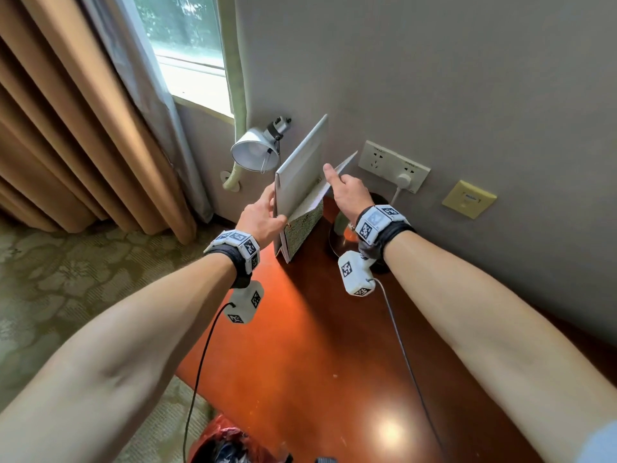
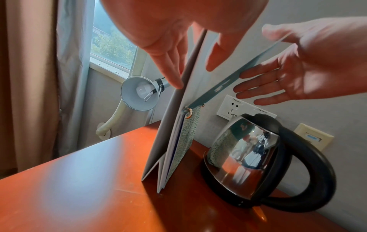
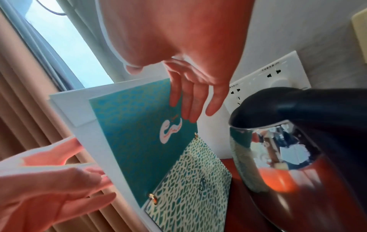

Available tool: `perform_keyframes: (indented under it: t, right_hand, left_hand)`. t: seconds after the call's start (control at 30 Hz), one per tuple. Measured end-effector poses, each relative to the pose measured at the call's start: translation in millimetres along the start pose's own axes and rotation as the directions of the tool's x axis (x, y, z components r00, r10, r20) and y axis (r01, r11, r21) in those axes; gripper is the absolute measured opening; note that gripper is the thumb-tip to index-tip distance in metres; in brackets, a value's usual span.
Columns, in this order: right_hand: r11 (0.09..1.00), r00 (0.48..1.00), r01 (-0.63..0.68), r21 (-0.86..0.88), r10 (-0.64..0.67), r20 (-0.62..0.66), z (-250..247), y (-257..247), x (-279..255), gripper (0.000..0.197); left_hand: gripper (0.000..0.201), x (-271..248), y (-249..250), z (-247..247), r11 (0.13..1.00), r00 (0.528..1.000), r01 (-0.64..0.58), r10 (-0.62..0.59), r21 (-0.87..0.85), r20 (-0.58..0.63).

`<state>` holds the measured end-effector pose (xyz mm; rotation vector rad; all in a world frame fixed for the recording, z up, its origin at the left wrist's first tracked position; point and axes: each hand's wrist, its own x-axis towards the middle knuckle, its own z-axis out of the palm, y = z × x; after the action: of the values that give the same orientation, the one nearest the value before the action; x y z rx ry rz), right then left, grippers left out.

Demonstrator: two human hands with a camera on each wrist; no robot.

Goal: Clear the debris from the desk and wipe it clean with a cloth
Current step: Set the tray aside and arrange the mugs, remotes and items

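Centre frame: left hand [image 1: 263,217] pinches the calendar's [image 1: 300,172] white backing; right hand [image 1: 347,192] (fingers straight) touches its teal page.

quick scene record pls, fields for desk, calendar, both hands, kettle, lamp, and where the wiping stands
desk: glossy red-brown wood, set against the wall
calendar: stands upright on the desk, its teal cover page lifted
left hand: pinches the calendar's grey back board at its left edge
right hand: fingers straight, touching the lifted page
kettle: steel with a black handle, right of the calendar, not touching it
lamp: beyond the calendar, towards the window
wiping: neither hand is wiping
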<state>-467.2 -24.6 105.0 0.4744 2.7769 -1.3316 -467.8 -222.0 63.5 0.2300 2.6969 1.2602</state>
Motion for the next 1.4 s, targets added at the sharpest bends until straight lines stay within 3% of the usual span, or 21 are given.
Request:
perform_keyframes:
  t: [0.17,0.5,0.9,1.17,1.4]
  right_hand:
    - [0.999,0.998,-0.021,-0.044,0.018,-0.058,12.3,-12.8,10.1,0.041]
    - [0.987,0.991,0.008,-0.16,-0.029,-0.13,16.0,-24.2,25.6,0.039]
    - [0.986,0.985,-0.118,-0.114,0.102,-0.139,8.3,-9.8,25.6,0.04]
    - [0.979,0.975,-0.169,-0.115,0.149,-0.166,6.6,2.9,15.3,0.038]
    - [0.972,0.966,-0.212,-0.105,0.191,-0.175,3.7,10.1,5.8,0.027]
  left_hand:
    - [0.056,13.3,-15.3,-6.0,0.999,0.996,-0.025,0.022,0.036,0.087]
    - [0.054,28.7,-13.1,-8.1,0.983,0.993,-0.089,0.075,0.158,0.093]
    - [0.047,31.5,-15.7,-3.6,0.975,0.994,-0.079,0.06,0.21,0.095]
    - [0.032,25.8,-16.9,-0.4,0.952,1.0,0.02,-0.013,0.305,-0.025]
    - [0.042,17.0,-15.2,-5.5,0.941,0.998,0.047,-0.032,0.335,-0.051]
